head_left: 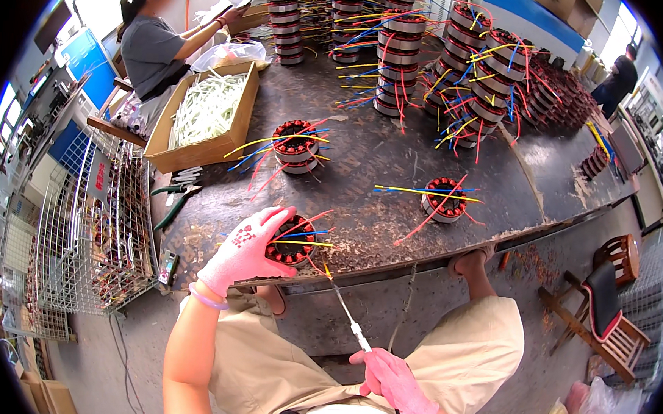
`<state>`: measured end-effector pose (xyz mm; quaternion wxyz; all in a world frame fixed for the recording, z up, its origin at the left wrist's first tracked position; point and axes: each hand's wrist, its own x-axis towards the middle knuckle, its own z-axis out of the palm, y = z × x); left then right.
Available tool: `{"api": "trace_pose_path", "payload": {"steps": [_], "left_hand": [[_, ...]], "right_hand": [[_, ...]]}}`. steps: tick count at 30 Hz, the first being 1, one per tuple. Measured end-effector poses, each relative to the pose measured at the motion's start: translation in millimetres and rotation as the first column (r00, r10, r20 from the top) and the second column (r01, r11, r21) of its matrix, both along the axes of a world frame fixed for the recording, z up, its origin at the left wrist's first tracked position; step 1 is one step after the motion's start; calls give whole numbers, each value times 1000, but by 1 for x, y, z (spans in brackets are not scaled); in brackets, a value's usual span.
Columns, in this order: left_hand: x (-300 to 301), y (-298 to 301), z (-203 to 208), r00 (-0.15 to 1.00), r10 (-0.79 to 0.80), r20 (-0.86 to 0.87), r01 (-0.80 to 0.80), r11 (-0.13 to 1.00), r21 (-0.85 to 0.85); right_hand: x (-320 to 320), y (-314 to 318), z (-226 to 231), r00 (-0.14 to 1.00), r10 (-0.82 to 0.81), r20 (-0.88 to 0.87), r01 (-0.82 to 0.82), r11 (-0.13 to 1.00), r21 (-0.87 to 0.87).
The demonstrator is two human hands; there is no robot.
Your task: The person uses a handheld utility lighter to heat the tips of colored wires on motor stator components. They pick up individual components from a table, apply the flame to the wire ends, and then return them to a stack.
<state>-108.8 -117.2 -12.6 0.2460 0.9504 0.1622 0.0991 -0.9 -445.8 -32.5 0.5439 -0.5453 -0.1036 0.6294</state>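
My left hand [247, 246], in a pink glove, is wrapped round the side of a motor stator [300, 222] at the table's near edge. Red, blue and yellow lead wires stick out of this stator, mostly to the right. In my gloved right hand [395, 379], closed over my lap, is a slim wand-like tool [346, 311] with a white grip and a thin metal shaft. Its yellow-orange tip points up beside a short red wire at the stator's lower right; I cannot tell if they touch. Two more stators with loose leads, one farther back [295, 153] and one right [446, 202], stand nearby.
Tall stacks of stators [398, 63] fill the table's far side. At left are a cardboard box [242, 118] of white sleeves and green-handled pliers [170, 206]. Wire baskets [117, 232] flank the table; a wooden chair [602, 318] stands right. Another person [153, 52] sits at the far left.
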Motion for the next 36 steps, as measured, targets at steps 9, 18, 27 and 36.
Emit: {"api": "trace_pose_path", "payload": {"steps": [9, 18, 27, 36], "left_hand": [[0, 2, -3, 1000, -13, 9, 13, 1000, -10], [0, 2, -3, 1000, -15, 20, 15, 1000, -8], [0, 4, -5, 998, -46, 41, 44, 998, 43], [0, 4, -6, 998, -46, 48, 44, 998, 47]], "right_hand": [[-1, -1, -2, 1000, 13, 23, -12, 1000, -23], [-1, 1, 1, 1000, -8, -19, 7, 1000, -15], [-1, 1, 4, 1000, 4, -18, -4, 1000, -18], [-1, 1, 4, 999, -16, -42, 14, 999, -33]]}}
